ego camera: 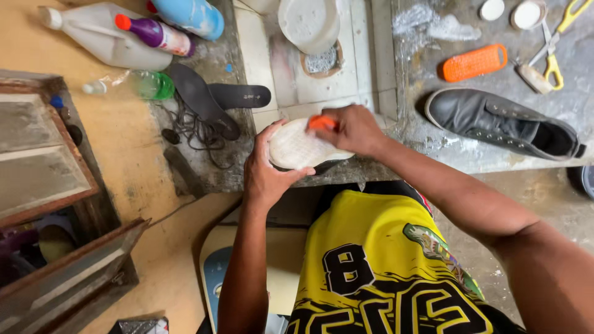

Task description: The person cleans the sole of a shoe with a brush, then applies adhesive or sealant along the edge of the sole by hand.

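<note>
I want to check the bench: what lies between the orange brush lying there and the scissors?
In the head view, only bare, dusty bench separates the orange brush from the yellow-handled scissors.

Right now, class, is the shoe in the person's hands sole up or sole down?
Sole up. The pale, textured sole of the shoe faces the camera; the left hand cups it, and the right hand presses an orange brush onto it.

Perhaps shoe-cleaning workshop: shoe (504,122), insoles (216,96).

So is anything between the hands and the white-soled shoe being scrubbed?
Nothing visible: the left hand grips the upturned white-soled shoe directly, and the right hand presses a small orange brush onto its sole.
</note>
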